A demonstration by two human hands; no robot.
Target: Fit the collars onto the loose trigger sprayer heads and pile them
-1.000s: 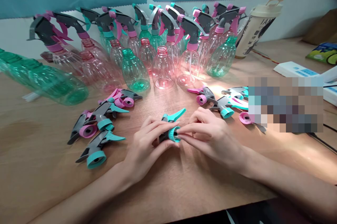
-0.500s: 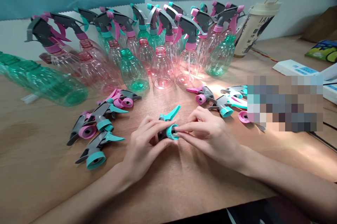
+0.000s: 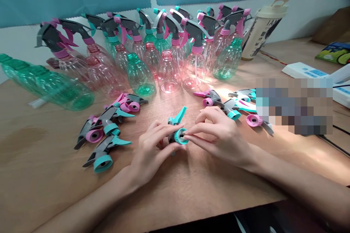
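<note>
My left hand (image 3: pixel 153 149) is closed around a spray head (image 3: pixel 181 136) with a grey body, a turquoise trigger and a turquoise screw collar. The collar's open end faces right. My right hand (image 3: pixel 221 134) pinches thumb and fingers together at the mouth of that collar; whatever small thing lies between the fingertips is too hidden to name. To the left lie several loose spray heads, the nearest with a turquoise collar (image 3: pixel 103 163). More loose spray heads, among them one with a pink collar (image 3: pixel 253 120), rest beyond my right hand.
Behind the hands stand several bottles, such as a clear pink bottle (image 3: pixel 168 76) without a head and a green bottle (image 3: pixel 140 80). Green bottles (image 3: pixel 62 90) lie in a row at left. A cream tumbler (image 3: pixel 259 32) and a white power strip (image 3: pixel 303 69) are at right.
The view has shifted slightly. Both hands stay at the spray head, whose collar opening has turned a little more toward me. My right fingertips have drawn back slightly from inside the collar to its rim.
</note>
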